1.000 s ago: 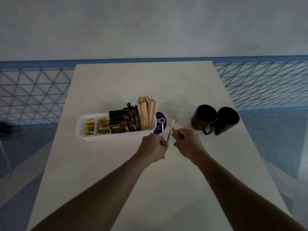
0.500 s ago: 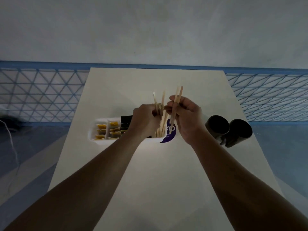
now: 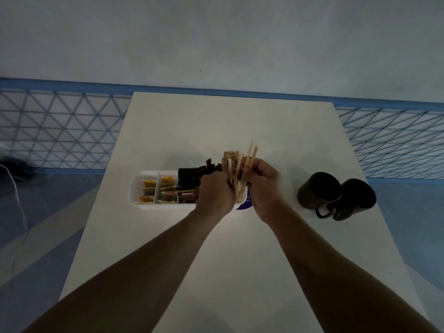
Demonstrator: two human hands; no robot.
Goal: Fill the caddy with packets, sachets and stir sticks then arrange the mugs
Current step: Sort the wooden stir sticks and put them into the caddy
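A white caddy [image 3: 137, 188] stands mid-table. Its left compartments hold yellow sachets [image 3: 157, 191], the middle holds dark coffee packets [image 3: 188, 180], and wooden stir sticks [image 3: 230, 157] stand bundled at its right end. My left hand [image 3: 216, 191] is closed around the lower part of the stick bundle. My right hand [image 3: 263, 181] grips a few loose stir sticks [image 3: 251, 152] upright, right beside the bundle. Two dark mugs [image 3: 319, 191] [image 3: 355, 198] sit side by side to the right, handles toward me.
A purple round label [image 3: 245, 205] shows at the caddy's right end between my hands. The pale table [image 3: 228, 272] ends at a blue lattice railing [image 3: 60, 131] behind. A cable [image 3: 18, 195] hangs off to the left.
Both hands rose from the table in front of the caddy to its right end, carrying loose sticks. They now sit lower against the bundle than half a second ago.
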